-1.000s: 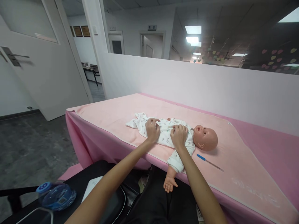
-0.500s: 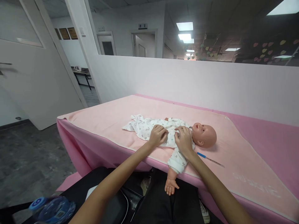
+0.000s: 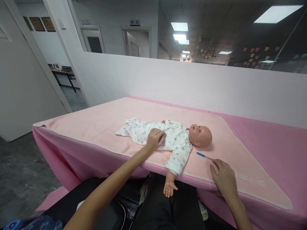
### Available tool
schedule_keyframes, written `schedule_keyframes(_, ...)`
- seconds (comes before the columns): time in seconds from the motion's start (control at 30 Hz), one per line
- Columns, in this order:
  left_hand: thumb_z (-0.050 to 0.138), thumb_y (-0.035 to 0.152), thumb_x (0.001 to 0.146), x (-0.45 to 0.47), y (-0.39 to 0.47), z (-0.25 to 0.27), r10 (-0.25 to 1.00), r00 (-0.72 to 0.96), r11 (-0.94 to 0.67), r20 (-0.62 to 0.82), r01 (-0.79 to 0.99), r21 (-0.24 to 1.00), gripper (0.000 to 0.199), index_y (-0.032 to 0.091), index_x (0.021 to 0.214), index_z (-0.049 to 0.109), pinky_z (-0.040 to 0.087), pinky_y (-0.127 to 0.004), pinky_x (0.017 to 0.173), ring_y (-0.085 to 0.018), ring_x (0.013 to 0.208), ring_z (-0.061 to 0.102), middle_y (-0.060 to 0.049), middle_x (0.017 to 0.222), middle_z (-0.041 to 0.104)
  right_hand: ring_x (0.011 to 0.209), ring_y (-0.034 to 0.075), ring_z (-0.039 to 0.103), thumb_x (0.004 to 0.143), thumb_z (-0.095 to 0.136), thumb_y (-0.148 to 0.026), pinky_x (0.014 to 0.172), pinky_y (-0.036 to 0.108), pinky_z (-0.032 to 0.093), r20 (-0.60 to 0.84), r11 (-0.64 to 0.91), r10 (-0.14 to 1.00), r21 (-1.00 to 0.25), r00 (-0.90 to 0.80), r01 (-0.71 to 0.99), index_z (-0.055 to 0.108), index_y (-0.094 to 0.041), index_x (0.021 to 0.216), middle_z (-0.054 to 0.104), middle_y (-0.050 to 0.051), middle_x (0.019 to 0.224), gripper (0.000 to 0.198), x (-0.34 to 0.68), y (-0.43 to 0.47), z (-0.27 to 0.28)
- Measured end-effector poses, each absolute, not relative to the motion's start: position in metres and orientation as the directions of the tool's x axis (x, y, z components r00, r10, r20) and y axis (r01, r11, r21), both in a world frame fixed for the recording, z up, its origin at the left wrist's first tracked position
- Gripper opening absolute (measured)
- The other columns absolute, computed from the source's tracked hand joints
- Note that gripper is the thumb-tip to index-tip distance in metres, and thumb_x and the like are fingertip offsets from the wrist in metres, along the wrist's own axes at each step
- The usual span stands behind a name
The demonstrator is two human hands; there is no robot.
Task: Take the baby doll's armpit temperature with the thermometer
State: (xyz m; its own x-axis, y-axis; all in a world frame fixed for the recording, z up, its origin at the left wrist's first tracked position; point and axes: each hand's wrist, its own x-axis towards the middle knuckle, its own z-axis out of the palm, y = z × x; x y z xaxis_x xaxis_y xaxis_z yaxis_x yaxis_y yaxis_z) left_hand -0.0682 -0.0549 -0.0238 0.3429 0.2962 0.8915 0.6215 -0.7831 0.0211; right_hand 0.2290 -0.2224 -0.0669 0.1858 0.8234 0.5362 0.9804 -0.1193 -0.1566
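Observation:
A baby doll [image 3: 200,136] lies on its back, head to the right, in a white printed gown [image 3: 177,137]. Its near arm hangs over the table edge. My left hand [image 3: 155,139] rests on the gown at the doll's belly, fingers curled in on the cloth; the fingertips are partly hidden. To the right of the doll is a thin thermometer [image 3: 201,154] with a blue end. My right hand [image 3: 224,175] is at its far end, thumb apart from the fingers, covering the tip of the stem.
A pale pink blanket [image 3: 96,124] with a light border lies over a darker pink tablecloth [image 3: 271,140]. Behind it stands a white wall [image 3: 168,76] with a window above. At the lower left are a black chair [image 3: 105,210] and a bottle [image 3: 35,223].
My right hand has left the gown at the doll's chest and moved right to the thermometer. My left hand stays on the gown. The camera view has turned slightly right.

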Motion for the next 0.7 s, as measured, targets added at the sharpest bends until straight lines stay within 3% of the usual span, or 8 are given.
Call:
schedule_keyframes(0.17,0.045,0.014,0.079,-0.068,-0.055,-0.024,0.309,0.34,-0.779,0.888,0.626,0.032,0.013,0.018,0.072,0.055,0.037,-0.029,0.063,-0.014,0.062,0.047,-0.001,0.061,0.055,0.089,0.023,0.054,0.078,0.037,-0.022,0.077,0.036,0.042,0.538,-0.115,0.817,-0.199,0.207,0.973,0.059,-0.013,0.098,0.061,0.011,0.097,0.031,0.243,-0.214,-0.071)
schedule_keyframes(0.33,0.045,0.014,0.08,-0.068,-0.055,-0.024,0.326,0.34,-0.778,0.882,0.627,0.046,0.013,0.019,0.072,0.055,0.036,-0.029,0.064,-0.014,0.062,0.046,0.0,0.062,0.055,0.103,0.03,0.049,0.075,0.042,-0.029,0.085,0.042,0.038,0.531,-0.145,0.816,-0.193,0.228,0.97,0.064,-0.008,0.085,0.062,0.018,0.094,0.032,0.266,-0.209,-0.074)
schedule_keyframes(0.53,0.044,0.014,0.079,-0.068,-0.055,-0.024,0.338,0.337,-0.774,0.879,0.631,0.055,0.014,0.019,0.071,0.055,0.036,-0.029,0.064,-0.014,0.063,0.046,-0.001,0.063,0.055,0.074,0.021,0.06,0.073,0.043,-0.042,0.066,0.031,0.042,0.169,-0.23,0.925,-0.464,0.341,0.855,0.064,-0.019,0.072,0.067,0.006,0.079,0.03,0.267,-0.222,-0.019)
schedule_keyframes(0.7,0.044,0.015,0.079,-0.068,-0.054,-0.025,0.346,0.339,-0.771,0.875,0.634,0.059,0.015,0.019,0.071,0.055,0.037,-0.03,0.064,-0.014,0.062,0.047,-0.001,0.062,0.054,0.071,0.02,0.061,0.068,0.05,-0.051,0.059,0.028,0.041,0.292,-0.2,0.858,-0.566,0.422,0.799,0.064,-0.021,0.071,0.068,0.005,0.074,0.034,0.25,-0.223,0.03)
